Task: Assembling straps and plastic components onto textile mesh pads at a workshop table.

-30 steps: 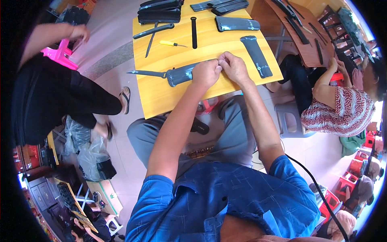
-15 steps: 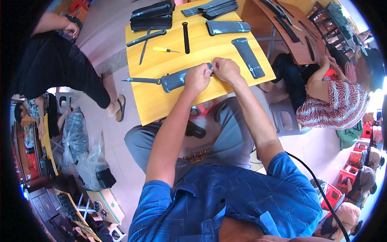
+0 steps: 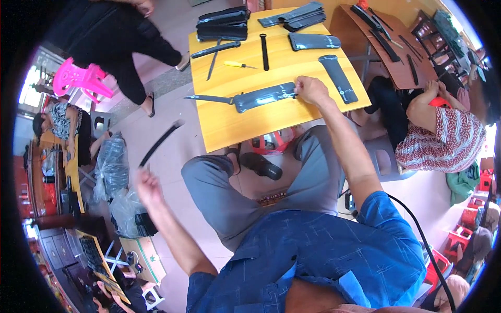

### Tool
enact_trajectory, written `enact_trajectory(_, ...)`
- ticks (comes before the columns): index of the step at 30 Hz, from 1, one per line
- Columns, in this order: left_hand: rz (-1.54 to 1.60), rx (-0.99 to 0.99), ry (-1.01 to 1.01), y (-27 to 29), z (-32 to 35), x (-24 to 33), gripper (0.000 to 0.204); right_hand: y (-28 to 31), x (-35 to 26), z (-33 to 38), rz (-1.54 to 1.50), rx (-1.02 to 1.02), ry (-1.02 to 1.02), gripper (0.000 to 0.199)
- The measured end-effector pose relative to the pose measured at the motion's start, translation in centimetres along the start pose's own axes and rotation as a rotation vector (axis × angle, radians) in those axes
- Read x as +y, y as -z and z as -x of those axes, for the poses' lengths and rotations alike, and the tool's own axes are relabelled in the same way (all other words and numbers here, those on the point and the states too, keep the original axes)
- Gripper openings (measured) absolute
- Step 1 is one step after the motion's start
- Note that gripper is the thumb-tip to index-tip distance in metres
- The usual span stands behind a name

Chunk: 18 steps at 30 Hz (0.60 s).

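Observation:
Out to the left, off the table, my left hand (image 3: 150, 188) is closed on one end of a black strap (image 3: 160, 142) that sticks up and away from it; motion blurs both. My right hand (image 3: 312, 91) pinches the right end of a flat bundle of dark straps (image 3: 267, 97) on the yellow table (image 3: 222, 133). A single strap (image 3: 209, 98) runs out of the bundle's left end. Beyond lie a yellow-handled screwdriver (image 3: 236, 64), a lone black strap (image 3: 264, 52) and another flat bundle (image 3: 338, 78) on the right.
Stacks of dark strap bundles (image 3: 223, 23) fill the far table edge. A brown table (image 3: 402, 62) stands at the right, with a seated person in a patterned top (image 3: 438, 135). Someone in black (image 3: 125, 47) stands far left near a pink stool (image 3: 81, 78). Plastic-wrapped bags (image 3: 111, 167) sit left.
My left hand has left the bundle's right end and swung down and out to the left with a black strap. My right hand stays at that end. The person in black has shifted.

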<state>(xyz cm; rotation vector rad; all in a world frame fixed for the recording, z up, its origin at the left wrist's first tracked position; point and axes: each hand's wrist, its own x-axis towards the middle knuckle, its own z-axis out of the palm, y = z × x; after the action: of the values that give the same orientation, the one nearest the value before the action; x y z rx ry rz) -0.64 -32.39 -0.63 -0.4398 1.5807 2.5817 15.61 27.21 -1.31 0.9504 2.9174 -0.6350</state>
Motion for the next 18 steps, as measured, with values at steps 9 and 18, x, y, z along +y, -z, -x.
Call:
enact_trajectory(9, -0.53, -0.167, -0.433, -3.3, 12.1, 6.0, 0.013, -1.7, -5.8, 6.0, -0.224, 0.285, 0.289, 0.031)
enact_trajectory(18, -0.843, -0.779, -0.552, -20.9, 20.5, -7.3, 0.009, -5.1, -15.1, 18.0, -0.701, -0.011, 0.607, 0.052)
